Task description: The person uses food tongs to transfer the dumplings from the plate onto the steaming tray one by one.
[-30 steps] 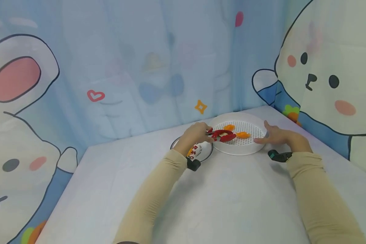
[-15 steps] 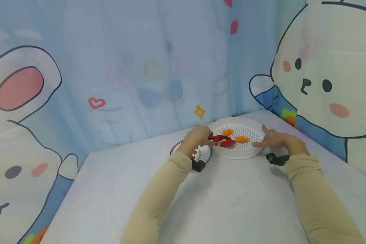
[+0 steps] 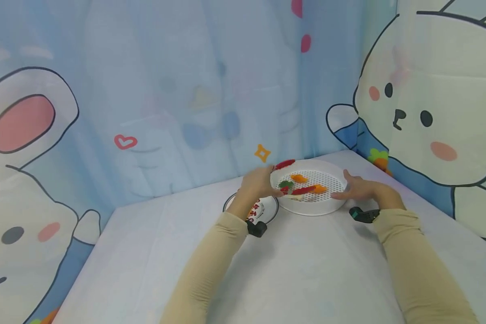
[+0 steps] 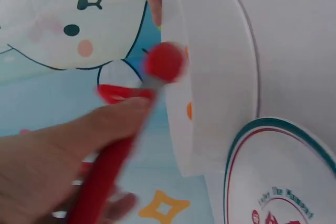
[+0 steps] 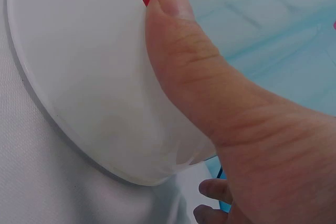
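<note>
My left hand (image 3: 258, 183) grips red-handled tongs (image 4: 113, 177) with a metal part and red tips over the left side of a white round sieve (image 3: 308, 208). The tong arms stand wide apart, one red tip above the back rim, the other over the sieve's floor. Inside the sieve lie two orange pieces (image 3: 299, 178) and a green leafy piece (image 3: 285, 184), partly hidden, beside something cream-coloured. At the sieve's right side, my right hand (image 3: 360, 189) holds the wall, its thumb (image 5: 184, 51) along the wall up to the rim.
Left of the sieve, partly under my left wrist, a white plate (image 3: 270, 209) with a dark rim and red lettering lies on the white table (image 3: 299, 265). A printed curtain (image 3: 178, 99) hangs right behind the table. Black wrist devices (image 3: 363, 214) sit on both wrists.
The tongs in my left hand have spread from closed to wide apart. A green and cream-coloured piece now shows inside the sieve. My right hand keeps its place at the sieve's side.
</note>
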The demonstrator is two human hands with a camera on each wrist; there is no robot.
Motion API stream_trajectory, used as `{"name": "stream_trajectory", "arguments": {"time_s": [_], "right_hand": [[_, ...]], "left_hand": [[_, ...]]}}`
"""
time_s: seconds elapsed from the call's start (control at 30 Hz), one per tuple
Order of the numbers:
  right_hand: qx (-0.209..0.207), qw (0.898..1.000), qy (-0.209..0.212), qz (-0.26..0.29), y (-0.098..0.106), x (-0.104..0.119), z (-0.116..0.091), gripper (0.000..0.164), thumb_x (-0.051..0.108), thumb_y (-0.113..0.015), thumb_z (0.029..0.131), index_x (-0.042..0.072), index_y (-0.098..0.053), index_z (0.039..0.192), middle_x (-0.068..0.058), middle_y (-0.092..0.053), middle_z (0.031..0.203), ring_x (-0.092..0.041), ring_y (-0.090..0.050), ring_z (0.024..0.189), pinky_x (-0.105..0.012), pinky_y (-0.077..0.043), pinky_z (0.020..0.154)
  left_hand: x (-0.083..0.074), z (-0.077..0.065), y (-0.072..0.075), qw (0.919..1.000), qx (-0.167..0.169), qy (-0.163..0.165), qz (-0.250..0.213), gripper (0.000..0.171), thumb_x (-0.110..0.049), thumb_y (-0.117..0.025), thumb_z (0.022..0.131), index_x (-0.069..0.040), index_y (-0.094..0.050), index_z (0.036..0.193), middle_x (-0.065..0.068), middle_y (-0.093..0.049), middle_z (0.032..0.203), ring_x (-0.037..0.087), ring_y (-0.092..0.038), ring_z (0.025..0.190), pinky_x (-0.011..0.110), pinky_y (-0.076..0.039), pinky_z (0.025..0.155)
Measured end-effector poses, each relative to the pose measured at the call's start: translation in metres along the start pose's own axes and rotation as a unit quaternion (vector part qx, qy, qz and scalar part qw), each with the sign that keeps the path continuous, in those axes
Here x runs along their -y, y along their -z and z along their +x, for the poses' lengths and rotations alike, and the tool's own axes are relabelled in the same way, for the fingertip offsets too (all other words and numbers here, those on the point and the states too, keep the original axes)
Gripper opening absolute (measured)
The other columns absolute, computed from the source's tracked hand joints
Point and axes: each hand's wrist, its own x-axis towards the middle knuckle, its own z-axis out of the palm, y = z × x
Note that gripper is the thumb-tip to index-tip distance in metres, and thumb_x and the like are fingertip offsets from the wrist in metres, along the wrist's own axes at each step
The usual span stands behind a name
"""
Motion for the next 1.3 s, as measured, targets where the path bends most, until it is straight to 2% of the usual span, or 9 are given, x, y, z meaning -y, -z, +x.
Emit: {"name": "stream_trajectory", "arguments": {"time_s": [0.1,0.2,0.27,0.33,0.53,0.77,0.93,1.03,1.3], "right_hand": [[0.001,1.0,0.004,-0.001,0.0,0.007,0.002,0.13,0.071,-0.058,0.077,-0.005,0.024,0.143,-0.044,0.006,0.145,-0.058,-0.004,0.132,-0.071,-0.01,0.104],[0.002,1.0,0.011,-0.009,0.002,0.013,0.002,0.129,0.071,-0.057,0.078,-0.007,0.023,0.143,-0.045,0.006,0.144,-0.058,-0.004,0.131,-0.071,-0.01,0.105],[0.002,1.0,0.014,-0.015,0.004,0.015,0.0,0.128,0.07,-0.057,0.079,-0.007,0.023,0.142,-0.046,0.006,0.144,-0.058,-0.004,0.132,-0.071,-0.01,0.105],[0.0,1.0,0.015,-0.02,0.006,0.014,-0.001,0.126,0.068,-0.056,0.08,-0.008,0.024,0.142,-0.047,0.005,0.143,-0.059,-0.004,0.131,-0.071,-0.011,0.105],[-0.007,0.999,0.013,-0.03,0.01,0.006,0.0,0.125,0.069,-0.054,0.081,-0.007,0.024,0.142,-0.047,0.003,0.142,-0.06,-0.006,0.13,-0.072,-0.013,0.103],[0.004,1.0,0.009,-0.019,0.012,-0.002,0.0,0.129,0.072,-0.055,0.078,-0.004,0.028,0.141,-0.047,0.007,0.142,-0.061,-0.003,0.13,-0.073,-0.012,0.102],[-0.002,1.0,0.01,-0.015,0.015,-0.002,0.0,0.128,0.072,-0.055,0.079,-0.003,0.029,0.141,-0.047,0.009,0.142,-0.062,-0.001,0.13,-0.074,-0.01,0.101],[0.004,1.0,0.011,-0.008,0.015,-0.001,-0.002,0.127,0.069,-0.055,0.08,-0.003,0.03,0.14,-0.047,0.011,0.142,-0.062,0.002,0.131,-0.074,-0.007,0.101],[0.011,1.0,0.013,-0.007,0.011,-0.002,-0.001,0.127,0.07,-0.054,0.08,-0.004,0.03,0.14,-0.046,0.012,0.142,-0.062,0.003,0.131,-0.074,-0.005,0.101]], "left_hand": [[0.014,-0.01,0.003,0.9948,-0.084,0.011,-0.056,0.095,-0.056,-0.076,0.072,-0.022,-0.032,0.149,0.001,-0.055,0.138,0.021,-0.059,0.114,0.037,-0.052,0.089],[0.033,-0.024,0.009,0.9882,-0.121,0.013,-0.093,0.097,-0.058,-0.073,0.073,-0.019,-0.03,0.15,0.004,-0.063,0.124,0.021,-0.062,0.094,0.034,-0.054,0.079],[0.047,-0.034,0.014,0.9897,-0.105,0.013,-0.096,0.098,-0.059,-0.073,0.072,-0.02,-0.029,0.15,0.005,-0.065,0.115,0.02,-0.059,0.084,0.032,-0.054,0.072],[0.063,-0.041,0.019,0.9936,-0.079,0.01,-0.08,0.098,-0.059,-0.074,0.071,-0.021,-0.03,0.15,0.004,-0.065,0.113,0.02,-0.058,0.083,0.033,-0.054,0.072],[0.11,-0.056,0.033,0.9985,0.0,0.018,-0.051,0.096,-0.054,-0.078,0.07,-0.022,-0.033,0.149,0.004,-0.055,0.137,0.022,-0.059,0.11,0.041,-0.051,0.091],[0.151,-0.077,0.05,0.9908,0.099,0.036,-0.085,0.091,-0.042,-0.083,0.068,-0.021,-0.04,0.146,0.002,-0.059,0.131,0.015,-0.064,0.085,0.038,-0.051,0.089],[0.163,-0.088,0.06,0.9888,0.123,0.05,-0.066,0.083,-0.038,-0.085,0.067,-0.023,-0.049,0.14,0.0,-0.062,0.127,0.015,-0.062,0.094,0.038,-0.05,0.089],[0.163,-0.091,0.061,0.9875,0.133,0.062,-0.058,0.079,-0.038,-0.085,0.067,-0.022,-0.053,0.137,0.001,-0.064,0.124,0.015,-0.058,0.099,0.037,-0.05,0.086],[0.159,-0.091,0.055,0.9821,0.157,0.078,-0.068,0.069,-0.038,-0.083,0.071,-0.022,-0.058,0.133,0.001,-0.067,0.118,0.017,-0.056,0.094,0.032,-0.051,0.076]]}}
